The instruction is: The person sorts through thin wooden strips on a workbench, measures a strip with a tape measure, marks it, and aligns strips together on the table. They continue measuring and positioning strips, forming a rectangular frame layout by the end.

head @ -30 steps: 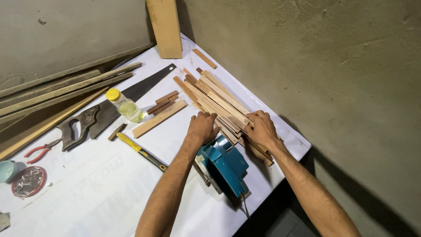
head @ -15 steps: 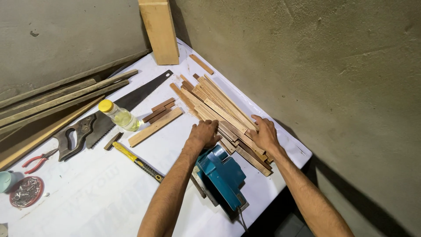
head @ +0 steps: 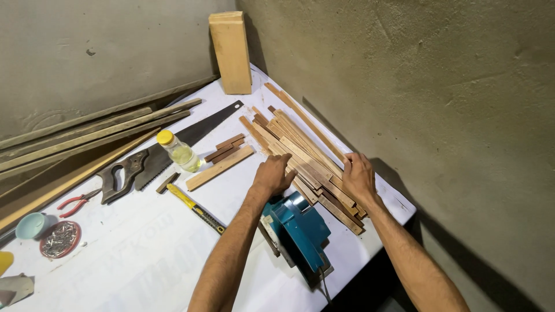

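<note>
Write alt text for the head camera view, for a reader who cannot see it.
Two bare hands, left hand and right hand, rest on a pile of thin reddish-brown wooden strips on a white-covered workbench in a concrete corner. A teal electric planer sits below them; a hand saw and yellow-capped clear bottle lie to the left.

A teal electric planer (head: 300, 231) sits on the white-covered table (head: 133, 254), near a yellow-handled hammer (head: 193, 207), a clear yellow-capped bottle (head: 178, 151) and a handsaw (head: 167, 151); red pliers (head: 75, 201) lie beside a round tin of nails (head: 59, 238), and a thick wooden block (head: 231, 52) leans upright against the wall
</note>
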